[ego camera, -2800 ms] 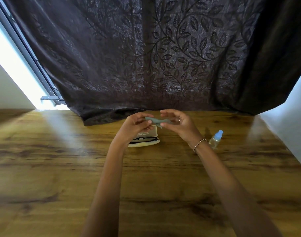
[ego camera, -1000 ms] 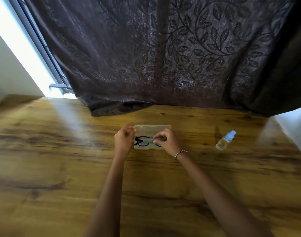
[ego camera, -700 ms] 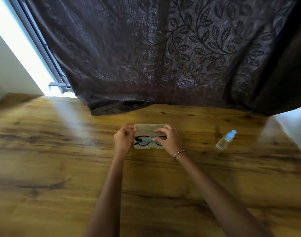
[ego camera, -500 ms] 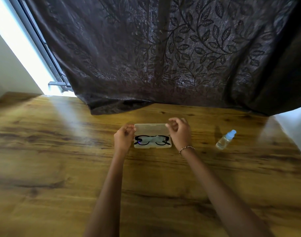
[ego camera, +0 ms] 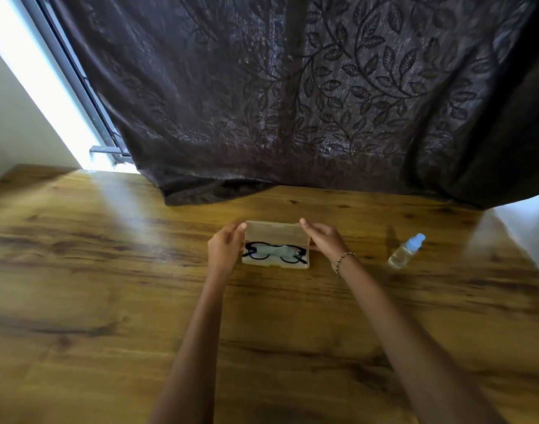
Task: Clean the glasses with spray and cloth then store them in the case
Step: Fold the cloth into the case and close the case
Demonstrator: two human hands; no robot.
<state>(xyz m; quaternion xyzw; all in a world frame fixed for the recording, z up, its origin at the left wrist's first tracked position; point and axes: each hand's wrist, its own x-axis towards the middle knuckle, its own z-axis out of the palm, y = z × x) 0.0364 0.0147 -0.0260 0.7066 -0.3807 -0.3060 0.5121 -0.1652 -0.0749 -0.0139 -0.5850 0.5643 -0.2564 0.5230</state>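
Note:
A beige glasses case [ego camera: 275, 232] lies open on the wooden table [ego camera: 109, 301], its lid tilted up at the back. Inside it rest black-framed glasses [ego camera: 260, 252] with a pale folded cloth [ego camera: 277, 249] laid over their middle. My left hand [ego camera: 225, 249] holds the lid's left end with its fingertips. At the lid's right end my right hand [ego camera: 324, 238] grips the corner. A small clear spray bottle [ego camera: 406, 252] with a blue cap stands to the right of the case, apart from both hands.
A dark leaf-patterned curtain [ego camera: 292, 102] hangs behind the table and drapes onto its back edge. A bright window gap with a metal frame [ego camera: 78, 87] shows at the left. White wall [ego camera: 525, 221] borders the table on the right.
Both hands held the cloth above the case. The right hand laid it on the glasses inside, then moved to the lid's right end. The lid has tilted forward.

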